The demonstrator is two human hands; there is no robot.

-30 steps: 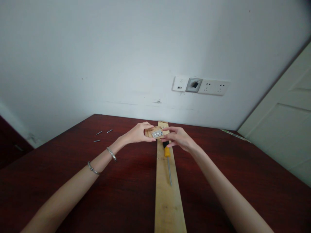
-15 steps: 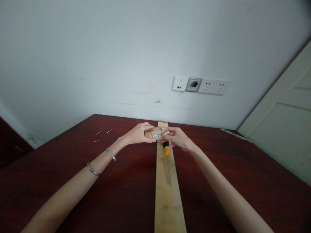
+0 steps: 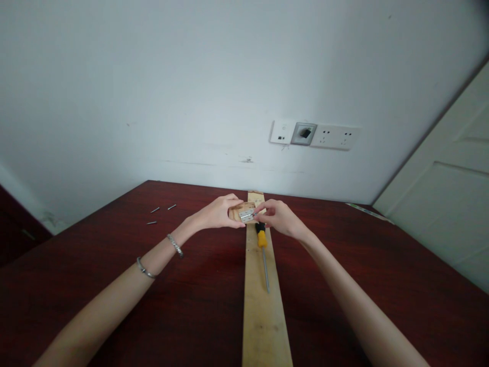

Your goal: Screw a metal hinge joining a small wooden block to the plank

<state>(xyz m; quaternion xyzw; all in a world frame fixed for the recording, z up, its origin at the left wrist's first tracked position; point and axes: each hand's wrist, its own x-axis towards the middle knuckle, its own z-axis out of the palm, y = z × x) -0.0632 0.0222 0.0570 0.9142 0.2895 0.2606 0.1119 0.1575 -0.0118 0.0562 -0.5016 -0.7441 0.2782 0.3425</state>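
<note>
My left hand (image 3: 218, 212) grips a small wooden block (image 3: 237, 209) by its left end, thumb below and fingers above. A silver hinge (image 3: 246, 215) lies flat against the face of the block. My right hand (image 3: 280, 216) is closed in a pinch at the hinge's right edge, on a tiny metal piece that looks like a screw, mostly covered by the fingertips. Just under that hand, a screwdriver (image 3: 262, 239) with a yellow and black handle rests on a long wooden plank (image 3: 263, 326), its shaft pointing toward me.
Three loose screws or nails (image 3: 152, 222) lie on the dark red tabletop (image 3: 183, 311), left of my left hand. Behind the table stands a white wall with a row of sockets (image 3: 330, 136). A pale panelled door (image 3: 454, 204) is at the right.
The right fingers have shifted slightly on the hinge's edge and curled in, uncovering more of the screwdriver's handle. The block has tilted a little; the left hand keeps its grip.
</note>
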